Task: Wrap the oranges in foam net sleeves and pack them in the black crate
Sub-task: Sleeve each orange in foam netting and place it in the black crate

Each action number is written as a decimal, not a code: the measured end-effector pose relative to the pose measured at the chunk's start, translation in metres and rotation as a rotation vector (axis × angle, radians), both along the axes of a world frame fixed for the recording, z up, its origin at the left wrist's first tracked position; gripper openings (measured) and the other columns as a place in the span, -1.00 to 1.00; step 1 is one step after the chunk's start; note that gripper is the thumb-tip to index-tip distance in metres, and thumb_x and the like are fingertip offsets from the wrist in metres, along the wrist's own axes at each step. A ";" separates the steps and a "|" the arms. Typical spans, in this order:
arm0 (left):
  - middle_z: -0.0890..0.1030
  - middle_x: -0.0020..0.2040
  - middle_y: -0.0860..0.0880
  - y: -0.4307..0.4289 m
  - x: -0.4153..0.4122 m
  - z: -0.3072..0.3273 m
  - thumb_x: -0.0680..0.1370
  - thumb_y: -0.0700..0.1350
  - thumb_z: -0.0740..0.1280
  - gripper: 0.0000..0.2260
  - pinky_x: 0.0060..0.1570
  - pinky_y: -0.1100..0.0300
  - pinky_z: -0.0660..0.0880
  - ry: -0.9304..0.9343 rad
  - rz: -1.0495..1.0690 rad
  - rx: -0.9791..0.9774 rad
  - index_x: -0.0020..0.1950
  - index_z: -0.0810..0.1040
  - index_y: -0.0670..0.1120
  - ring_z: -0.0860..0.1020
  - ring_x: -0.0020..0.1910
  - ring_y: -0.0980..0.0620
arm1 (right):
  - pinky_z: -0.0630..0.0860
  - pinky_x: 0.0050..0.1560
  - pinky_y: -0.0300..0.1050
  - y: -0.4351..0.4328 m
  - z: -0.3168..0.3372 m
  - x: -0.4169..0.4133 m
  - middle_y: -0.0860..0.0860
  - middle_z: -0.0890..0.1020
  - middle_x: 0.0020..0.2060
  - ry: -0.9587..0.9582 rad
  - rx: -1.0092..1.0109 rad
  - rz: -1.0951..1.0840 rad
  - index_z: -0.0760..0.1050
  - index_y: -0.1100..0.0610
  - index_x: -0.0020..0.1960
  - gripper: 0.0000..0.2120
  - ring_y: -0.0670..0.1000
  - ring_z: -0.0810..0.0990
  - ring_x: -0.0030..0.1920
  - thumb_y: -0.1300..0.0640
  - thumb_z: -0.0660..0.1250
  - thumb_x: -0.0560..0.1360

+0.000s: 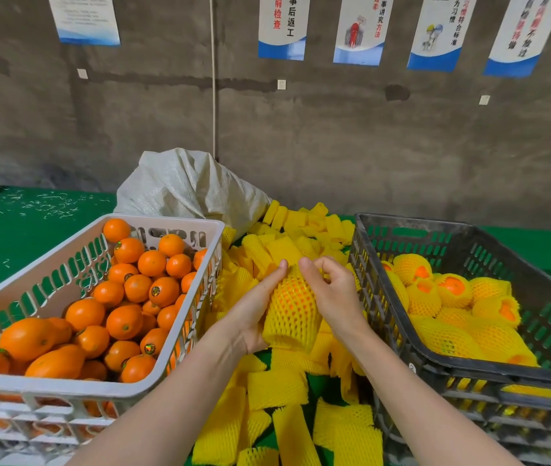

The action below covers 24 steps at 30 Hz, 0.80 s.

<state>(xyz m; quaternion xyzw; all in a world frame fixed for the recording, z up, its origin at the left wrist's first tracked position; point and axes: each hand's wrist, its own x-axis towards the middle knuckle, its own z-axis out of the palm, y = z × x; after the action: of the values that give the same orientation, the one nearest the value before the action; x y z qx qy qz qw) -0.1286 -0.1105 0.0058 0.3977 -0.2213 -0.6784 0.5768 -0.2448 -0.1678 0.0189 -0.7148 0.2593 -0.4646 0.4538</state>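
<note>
Between the two crates I hold an orange in a yellow foam net sleeve (292,309); the fruit shows orange through the stretched mesh. My left hand (253,311) grips its left side and underside. My right hand (332,294) pinches the sleeve's upper right edge. The white crate (65,260) on the left is full of bare oranges (124,321). The black crate (435,361) on the right holds several sleeved oranges (452,290).
A heap of loose yellow foam sleeves (277,388) covers the green table (15,230) between the crates and runs toward me. A white woven sack (186,186) lies behind the heap. A grey wall with posters stands at the back.
</note>
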 end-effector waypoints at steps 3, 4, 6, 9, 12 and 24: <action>0.68 -0.02 -0.18 0.001 0.002 -0.003 0.31 0.22 0.39 -0.47 -0.12 0.04 0.59 -0.049 -0.019 0.011 0.14 0.60 -0.09 0.67 -0.10 -0.13 | 0.27 -0.34 -0.22 -0.004 -0.001 -0.001 0.00 0.33 -0.44 0.042 -0.100 -0.038 0.30 0.15 -0.41 -0.60 -0.12 0.32 -0.39 -0.08 0.22 0.48; 0.68 -0.01 -0.18 0.002 0.004 -0.003 0.29 0.24 0.40 -0.45 -0.10 0.04 0.58 -0.082 -0.026 0.019 0.15 0.59 -0.09 0.67 -0.10 -0.13 | 0.22 -0.40 -0.23 -0.005 0.000 -0.002 -0.03 0.29 -0.49 0.040 -0.090 -0.024 0.24 0.09 -0.43 -0.60 -0.13 0.27 -0.43 -0.03 0.21 0.52; 0.69 -0.02 -0.16 0.003 0.006 -0.003 0.25 0.27 0.42 -0.40 -0.13 0.06 0.58 -0.155 -0.046 0.033 0.15 0.58 -0.07 0.68 -0.10 -0.11 | 0.18 -0.42 -0.20 -0.008 0.000 -0.002 -0.02 0.26 -0.51 0.040 -0.027 0.013 0.20 0.06 -0.45 -0.57 -0.08 0.25 -0.45 0.04 0.19 0.57; 0.69 -0.03 -0.15 0.005 0.008 -0.001 0.23 0.29 0.42 -0.36 -0.17 0.08 0.58 -0.215 -0.087 0.041 0.18 0.55 -0.06 0.68 -0.09 -0.11 | 0.22 -0.36 -0.13 -0.012 0.002 -0.001 0.09 0.31 -0.45 0.041 0.148 0.116 0.29 0.15 -0.39 -0.62 0.05 0.30 -0.37 0.03 0.19 0.56; 0.68 0.03 -0.16 0.007 0.009 -0.001 0.23 0.28 0.42 -0.35 -0.09 0.04 0.58 -0.237 -0.096 0.044 0.20 0.54 -0.07 0.66 -0.02 -0.13 | 0.25 -0.33 -0.13 -0.011 0.006 -0.001 0.14 0.35 -0.38 0.040 0.232 0.223 0.40 0.24 -0.27 -0.66 0.07 0.31 -0.34 -0.03 0.23 0.49; 0.66 -0.06 -0.17 0.006 0.003 0.008 0.44 -0.05 0.41 -0.66 -0.05 0.02 0.54 -0.235 0.186 0.052 0.14 0.57 -0.18 0.60 -0.04 -0.13 | 0.40 0.12 -0.37 0.008 -0.019 -0.018 -0.21 0.45 0.19 0.130 -0.025 0.163 0.37 -0.13 0.21 -0.69 -0.28 0.43 0.19 -0.12 0.23 0.48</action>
<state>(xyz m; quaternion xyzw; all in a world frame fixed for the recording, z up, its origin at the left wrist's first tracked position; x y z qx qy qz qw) -0.1258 -0.1047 0.0142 0.5078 -0.2321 -0.5764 0.5967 -0.2625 -0.1599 0.0000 -0.7677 0.2234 -0.3820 0.4634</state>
